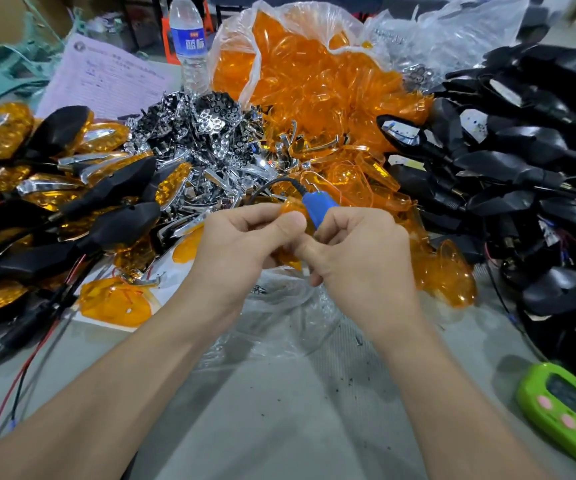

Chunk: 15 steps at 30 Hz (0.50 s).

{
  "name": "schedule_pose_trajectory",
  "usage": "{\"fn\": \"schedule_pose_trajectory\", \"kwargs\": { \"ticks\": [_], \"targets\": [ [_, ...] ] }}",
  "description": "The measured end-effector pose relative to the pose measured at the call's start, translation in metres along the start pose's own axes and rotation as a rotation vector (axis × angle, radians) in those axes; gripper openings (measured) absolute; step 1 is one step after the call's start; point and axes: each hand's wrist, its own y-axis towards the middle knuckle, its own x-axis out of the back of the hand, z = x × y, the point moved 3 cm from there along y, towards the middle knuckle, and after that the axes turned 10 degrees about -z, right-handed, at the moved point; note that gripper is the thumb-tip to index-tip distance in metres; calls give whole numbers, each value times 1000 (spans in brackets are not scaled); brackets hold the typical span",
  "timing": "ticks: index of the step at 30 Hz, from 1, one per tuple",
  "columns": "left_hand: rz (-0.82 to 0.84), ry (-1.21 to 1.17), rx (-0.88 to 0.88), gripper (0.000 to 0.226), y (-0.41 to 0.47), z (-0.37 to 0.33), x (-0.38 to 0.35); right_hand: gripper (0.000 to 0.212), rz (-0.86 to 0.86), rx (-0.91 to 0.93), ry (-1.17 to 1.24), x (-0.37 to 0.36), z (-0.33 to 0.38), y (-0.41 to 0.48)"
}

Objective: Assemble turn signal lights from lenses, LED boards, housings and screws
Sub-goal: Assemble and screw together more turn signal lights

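Observation:
My left hand (pixel 245 247) holds a small orange lens (pixel 291 207) with curled fingers at the middle of the view. Beside it, touching, my right hand (pixel 359 258) grips a blue electric screwdriver (pixel 319 206) with a black cord, its tip hidden between the hands. Loose orange lenses (pixel 348 147) spill from a clear bag (pixel 279 22) behind. Chrome reflector parts (pixel 210 140) are heaped at centre left. Black housings (pixel 521 161) with wires pile up on the right. Finished lights (pixel 54 174) in orange and black lie on the left.
A water bottle (pixel 189 39) stands at the back beside a printed sheet (pixel 103 74). A green device (pixel 566 410) with pink buttons lies at the lower right. Crumpled clear plastic (pixel 279 320) sits under my hands. Red and black wires (pixel 30 368) trail at the lower left.

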Motion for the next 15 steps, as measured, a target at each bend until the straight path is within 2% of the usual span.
{"fn": "schedule_pose_trajectory", "kwargs": {
  "ticks": [4,6,7,9,10,12,13,15],
  "targets": [
    [-104,32,-23,18,5,-4,5,23,7,124,-23,-5,5,-1],
    [-192,-34,-15,15,10,-7,12,7,22,159,18,-2,5,0],
    [-209,-74,1,10,12,-7,14,6,13,159,33,0,4,1],
    [-198,-147,35,8,13,-9,16,7,-21,93,79,2,-1,3],
    [-182,-180,48,12,12,-10,16,14,-7,22,127,1,-4,4],
    [-165,-221,55,16,12,-12,17,38,150,-119,321,-7,-6,4],
    [-157,-232,48,16,11,-13,17,43,236,-157,444,-10,-3,3],
    [-135,-246,26,14,9,-14,16,38,317,-145,615,-13,1,1]
  ]
}}
